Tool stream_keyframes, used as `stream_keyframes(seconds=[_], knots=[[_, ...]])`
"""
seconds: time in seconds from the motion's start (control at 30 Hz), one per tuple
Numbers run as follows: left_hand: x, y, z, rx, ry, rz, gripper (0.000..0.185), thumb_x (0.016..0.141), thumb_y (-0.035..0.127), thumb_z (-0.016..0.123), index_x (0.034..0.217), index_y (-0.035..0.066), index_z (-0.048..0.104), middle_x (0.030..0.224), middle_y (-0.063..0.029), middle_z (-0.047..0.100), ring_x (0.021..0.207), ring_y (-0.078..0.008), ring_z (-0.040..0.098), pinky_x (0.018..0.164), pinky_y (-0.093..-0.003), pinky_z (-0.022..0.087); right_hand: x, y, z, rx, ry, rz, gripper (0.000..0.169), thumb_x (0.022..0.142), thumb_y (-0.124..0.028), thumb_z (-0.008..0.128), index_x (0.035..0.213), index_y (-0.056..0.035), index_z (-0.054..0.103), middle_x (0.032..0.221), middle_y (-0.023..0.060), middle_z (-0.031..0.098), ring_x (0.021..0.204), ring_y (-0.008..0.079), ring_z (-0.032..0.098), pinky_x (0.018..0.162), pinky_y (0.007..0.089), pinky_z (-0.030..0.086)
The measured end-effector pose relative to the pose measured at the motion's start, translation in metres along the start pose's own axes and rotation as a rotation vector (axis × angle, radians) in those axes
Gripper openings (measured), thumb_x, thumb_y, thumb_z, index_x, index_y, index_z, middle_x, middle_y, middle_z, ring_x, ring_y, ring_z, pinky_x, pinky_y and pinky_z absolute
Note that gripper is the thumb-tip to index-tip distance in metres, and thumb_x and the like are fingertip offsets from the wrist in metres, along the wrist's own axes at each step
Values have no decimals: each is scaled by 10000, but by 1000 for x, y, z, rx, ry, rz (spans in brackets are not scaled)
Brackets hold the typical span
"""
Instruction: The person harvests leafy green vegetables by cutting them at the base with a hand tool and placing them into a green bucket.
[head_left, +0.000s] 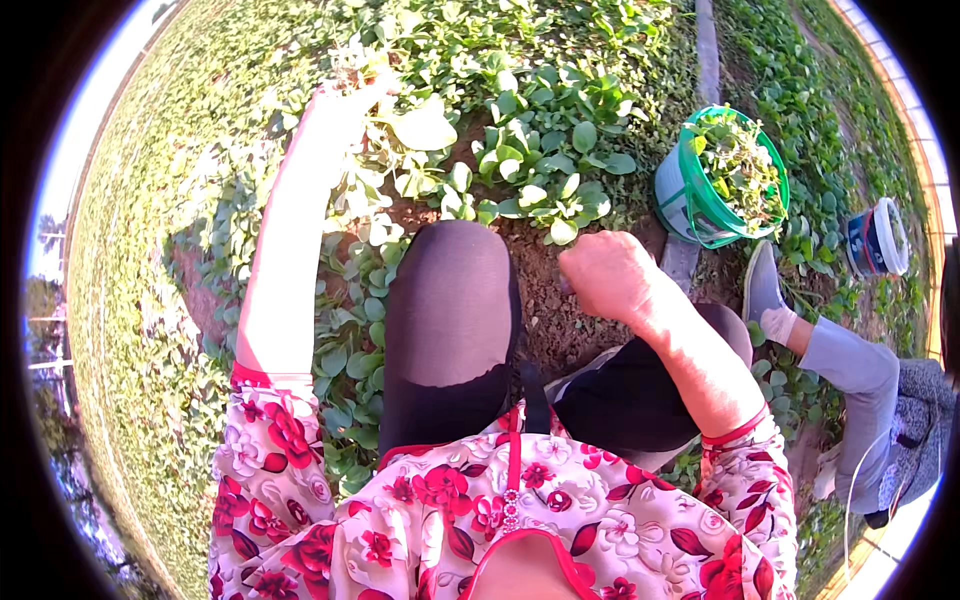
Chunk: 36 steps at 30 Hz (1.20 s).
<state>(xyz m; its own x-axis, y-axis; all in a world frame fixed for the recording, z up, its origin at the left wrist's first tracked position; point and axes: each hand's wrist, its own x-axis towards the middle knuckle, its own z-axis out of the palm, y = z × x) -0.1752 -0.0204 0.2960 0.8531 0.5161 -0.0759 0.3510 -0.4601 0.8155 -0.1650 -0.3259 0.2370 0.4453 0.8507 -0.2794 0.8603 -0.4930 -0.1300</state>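
My left hand (367, 94) is stretched far forward over the leafy bed, washed out by bright sun. It grips a bunch of pulled plants (424, 126), with broad pale leaves to its right and what look like tangled roots above it. Closer in, my right hand (611, 274) is curled into a fist above bare brown soil (559, 322). A small dark bit shows at its edge, but whether the fist holds anything is hidden. Just ahead of my knees grows a cluster of green leafy plants (551, 142).
A green-rimmed bucket (679, 180) heaped with picked greens (739, 172) leans at the right. Beyond it are a smaller dark-blue bucket with a white rim (874, 236) and another person's leg (851, 360). A narrow grey strip (707, 52) runs between the beds.
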Motion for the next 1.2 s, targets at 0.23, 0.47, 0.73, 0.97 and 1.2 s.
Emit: stream_keyframes(seconds=[0.23,0.47,0.73,0.97,1.2], knots=[[44,168,235,-430,-650,238,176,841,225,675,945,83,678,753,31,610,557,-44,509,450,-208,401,-25,6,28,195,-184,-59,138,698,-165,653,791,-74,701,792,109,688,789,282,678,659,389,543],[71,236,400,-114,-950,151,240,781,187,731,953,49,635,761,-48,638,626,-123,589,505,-241,513,-22,19,-4,208,-54,-39,216,777,-226,620,913,-89,717,917,74,697,884,235,671,683,361,539],[66,209,476,550,-530,723,759,706,493,719,1305,88,487,1285,-196,500,1160,-317,516,987,-376,413,-50,51,-6,372,-81,87,194,774,-166,621,929,-89,709,956,69,689,908,222,664,711,345,532],[12,114,556,935,-644,705,973,795,388,639,1485,160,-8,1456,-302,213,1369,-369,242,1098,-428,260,-27,31,36,360,360,107,384,808,-100,573,1185,-144,627,1289,45,555,1176,203,535,867,327,490],[120,162,471,728,-833,782,450,793,365,676,1170,125,623,1120,-118,638,1013,-328,604,869,-410,481,-18,59,-11,293,-95,118,164,759,-138,630,893,-96,715,933,84,693,909,235,665,730,341,530]])
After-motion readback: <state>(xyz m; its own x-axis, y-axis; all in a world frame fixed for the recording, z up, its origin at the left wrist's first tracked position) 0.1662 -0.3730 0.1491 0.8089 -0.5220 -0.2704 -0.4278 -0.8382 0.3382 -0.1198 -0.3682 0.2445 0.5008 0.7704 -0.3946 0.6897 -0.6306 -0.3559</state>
